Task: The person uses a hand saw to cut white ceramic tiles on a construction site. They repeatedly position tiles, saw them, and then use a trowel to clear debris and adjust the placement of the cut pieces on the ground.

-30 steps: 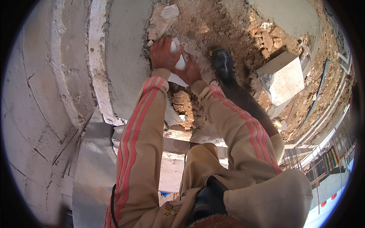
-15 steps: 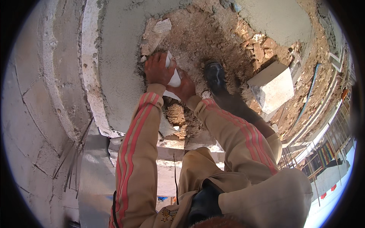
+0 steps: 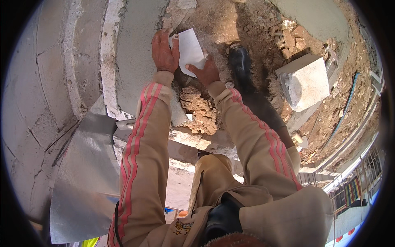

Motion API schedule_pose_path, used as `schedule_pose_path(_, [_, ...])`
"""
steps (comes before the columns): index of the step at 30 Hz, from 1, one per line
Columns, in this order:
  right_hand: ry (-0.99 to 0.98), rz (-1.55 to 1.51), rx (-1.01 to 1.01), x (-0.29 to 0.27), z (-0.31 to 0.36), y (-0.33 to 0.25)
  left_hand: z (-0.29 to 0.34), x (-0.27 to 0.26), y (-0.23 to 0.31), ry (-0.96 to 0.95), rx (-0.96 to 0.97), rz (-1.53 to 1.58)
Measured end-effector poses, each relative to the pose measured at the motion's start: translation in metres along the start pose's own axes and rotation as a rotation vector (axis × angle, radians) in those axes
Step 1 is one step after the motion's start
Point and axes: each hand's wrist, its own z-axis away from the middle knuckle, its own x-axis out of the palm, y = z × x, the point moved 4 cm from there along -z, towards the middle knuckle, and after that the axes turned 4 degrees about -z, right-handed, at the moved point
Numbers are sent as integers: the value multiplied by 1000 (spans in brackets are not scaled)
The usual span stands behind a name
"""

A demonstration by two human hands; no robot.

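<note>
A white flat-faced stone block (image 3: 190, 49) is between my two hands, over the rubble beside the wet grey mortar. My left hand (image 3: 165, 51) grips its left edge, with the thumb near the upper corner. My right hand (image 3: 205, 71) holds the lower right corner, thumb across the face and fingers behind the edge. The underside of the block and some fingertips are hidden. Just below the hands lies a crumbly brown lump of rubble (image 3: 198, 110). My black boot (image 3: 240, 64) stands on the dirt to the right.
A larger pale block (image 3: 305, 82) rests on the right, a metal hammer-like tool (image 3: 330, 57) against its far side. Wet mortar (image 3: 138, 61) runs along the left beside a rough concrete edge (image 3: 110, 61). A bent metal sheet (image 3: 88, 177) stands lower left. A blue hose (image 3: 349, 99) lies far right.
The block has turned so its broad white face shows, and my hands have moved farther apart on its edges. The view has shifted, bringing more of the metal sheet into sight.
</note>
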Motion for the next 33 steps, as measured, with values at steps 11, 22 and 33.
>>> schedule_pose_path(11, [203, 420, -95, 8, 10, -21, 188, -112, -7, 94, -411, 203])
schedule_pose_path(22, [267, 603, 5, -51, 45, -42, 272, -135, 24, 62, -665, 459])
schedule_pose_path(33, [-189, -534, 171, -84, 210, -91, 280, -49, 62, -91, -684, 1166])
